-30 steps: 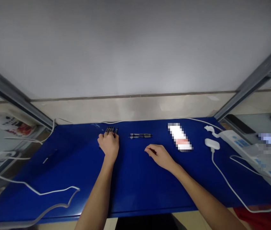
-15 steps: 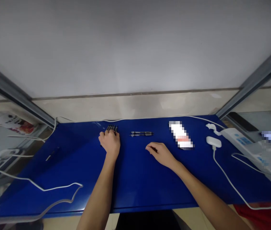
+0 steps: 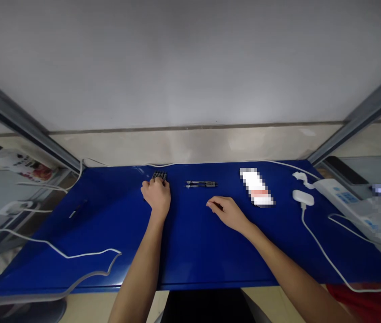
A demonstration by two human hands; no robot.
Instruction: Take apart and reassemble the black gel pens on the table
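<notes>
My left hand (image 3: 157, 194) rests on the desk with its fingers curled over a row of several black pens (image 3: 159, 174). The pens lie side by side, and only their far ends show beyond my knuckles. To the right of that row, two more pens (image 3: 201, 184) lie flat, nearly parallel to the wall. My right hand (image 3: 225, 211) is just below and to the right of this pair, not touching it. Its thumb and fingers are closed together, with nothing visible in them.
A pixelated phone (image 3: 256, 187) lies right of my right hand. Beyond it are a white earphone case (image 3: 303, 198) on a cable and a white power strip (image 3: 348, 202). On the left, a single dark pen (image 3: 77, 209) and a white cable (image 3: 85, 256) lie on the blue desk (image 3: 197, 255).
The camera view has shifted slightly, so the whole scene sits a little higher and further right. Both hands keep nearly the same pose, the left still over the row of pens.
</notes>
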